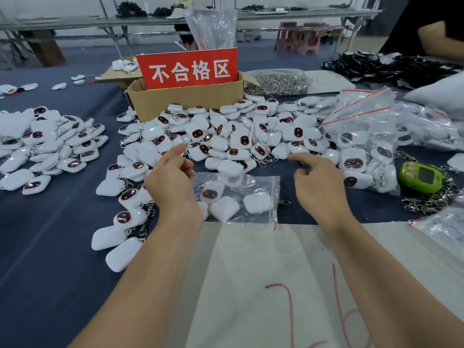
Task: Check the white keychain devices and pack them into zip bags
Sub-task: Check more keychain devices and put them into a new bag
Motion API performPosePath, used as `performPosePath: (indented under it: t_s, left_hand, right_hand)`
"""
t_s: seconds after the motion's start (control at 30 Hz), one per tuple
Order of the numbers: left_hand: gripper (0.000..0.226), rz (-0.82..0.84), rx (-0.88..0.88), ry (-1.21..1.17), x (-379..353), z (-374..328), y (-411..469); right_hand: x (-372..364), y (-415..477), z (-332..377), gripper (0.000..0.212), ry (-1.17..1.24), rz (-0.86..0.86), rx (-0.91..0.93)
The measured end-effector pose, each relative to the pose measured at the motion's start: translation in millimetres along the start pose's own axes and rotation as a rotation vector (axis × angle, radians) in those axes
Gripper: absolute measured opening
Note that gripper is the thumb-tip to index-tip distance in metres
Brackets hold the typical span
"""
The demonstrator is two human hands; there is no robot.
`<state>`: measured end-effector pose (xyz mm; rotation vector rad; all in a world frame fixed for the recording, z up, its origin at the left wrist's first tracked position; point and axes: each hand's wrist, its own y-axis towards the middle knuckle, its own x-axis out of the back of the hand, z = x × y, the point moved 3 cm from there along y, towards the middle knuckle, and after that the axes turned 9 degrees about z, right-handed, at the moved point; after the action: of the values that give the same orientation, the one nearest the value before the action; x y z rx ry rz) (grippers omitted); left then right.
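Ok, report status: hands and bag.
Left hand, right hand empty, fingers loose. Zip bag lies between them, white devices inside. Loose device pile crowds behind it.

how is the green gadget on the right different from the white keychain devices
The green gadget is bright green with pink buttons and a squarish screen; the white keychain devices are white with a dark, red-rimmed oval face. The green gadget lies alone on loose metal clasps; the white keychain devices lie in heaps. Both are small rounded cases.

Free white cloth (251, 259) before device pile (226, 136)
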<state>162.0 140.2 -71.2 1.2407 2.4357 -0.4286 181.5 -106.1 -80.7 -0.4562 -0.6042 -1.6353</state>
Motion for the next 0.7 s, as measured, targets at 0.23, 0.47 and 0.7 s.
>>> performPosePath:
  t_s: [0.23,0.47,0.7]
  left_hand:
    - [0.029,0.295,-0.248,0.453,-19,2,-31]
    - [0.068,0.63,-0.556,1.516,-45,32,-80]
    - [0.063,0.746,-0.408,1.064,-42,30,-77]
  right_hand:
    - [-26,32,4,0.064,-0.407,0.276,0.154]
    - [9,-3,8,0.021,-0.135,-0.046,0.057]
    - [3,-33,22,0.026,-0.187,0.492,0.108]
